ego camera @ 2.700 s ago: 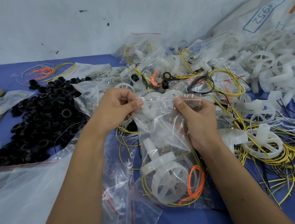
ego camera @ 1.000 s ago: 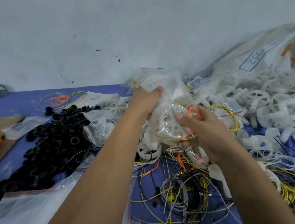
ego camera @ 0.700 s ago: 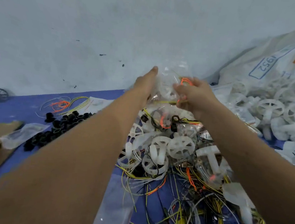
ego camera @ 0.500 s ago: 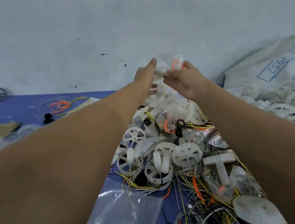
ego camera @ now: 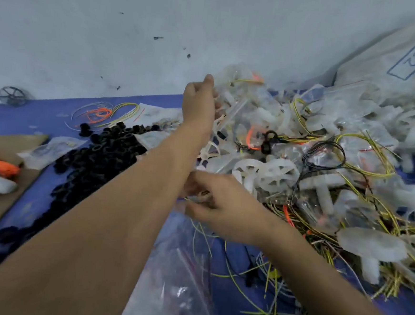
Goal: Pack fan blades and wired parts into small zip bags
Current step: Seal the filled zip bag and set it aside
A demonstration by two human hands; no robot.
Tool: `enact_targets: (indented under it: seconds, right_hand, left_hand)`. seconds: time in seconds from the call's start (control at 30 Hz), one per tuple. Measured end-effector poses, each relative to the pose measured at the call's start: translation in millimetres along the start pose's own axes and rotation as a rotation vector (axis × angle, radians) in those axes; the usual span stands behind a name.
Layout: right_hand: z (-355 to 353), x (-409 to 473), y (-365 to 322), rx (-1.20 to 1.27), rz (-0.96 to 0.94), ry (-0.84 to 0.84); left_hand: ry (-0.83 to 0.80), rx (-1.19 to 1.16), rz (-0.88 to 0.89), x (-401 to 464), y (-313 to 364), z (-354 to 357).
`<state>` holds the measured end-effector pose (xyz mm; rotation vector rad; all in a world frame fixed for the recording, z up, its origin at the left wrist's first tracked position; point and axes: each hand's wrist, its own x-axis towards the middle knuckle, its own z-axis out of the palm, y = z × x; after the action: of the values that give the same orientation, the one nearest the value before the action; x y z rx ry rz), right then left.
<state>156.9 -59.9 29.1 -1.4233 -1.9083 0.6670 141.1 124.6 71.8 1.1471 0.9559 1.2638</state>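
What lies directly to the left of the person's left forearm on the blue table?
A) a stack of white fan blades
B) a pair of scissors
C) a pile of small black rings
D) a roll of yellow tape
C: a heap of small black rings lies on the blue table just left of the left forearm, while the white fan blades lie to its right.

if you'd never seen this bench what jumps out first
The heap of white fan blades tangled with yellow wires fills the right side. A dark mound of black rings lies at left on the blue table. The left hand reaches to the pile of filled zip bags by the wall.
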Motion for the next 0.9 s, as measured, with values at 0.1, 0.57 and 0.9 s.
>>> enact_targets:
  seconds: [0.1,0.57,0.9]
  right_hand:
    - [46,-28,-3,-0.27,-0.108,-0.293]
    - [34,-50,19,-0.244,-0.144,-0.1]
    - [-27,-77,57,0.223,0.053,0.547]
  left_hand:
    - [-0.028,-0.011,0.034,-16,2,-5]
    - [-0.176,-0.049,0.294,-108,-14,-19]
    - [-0.151,0.39,0.696,-158,-58,-39]
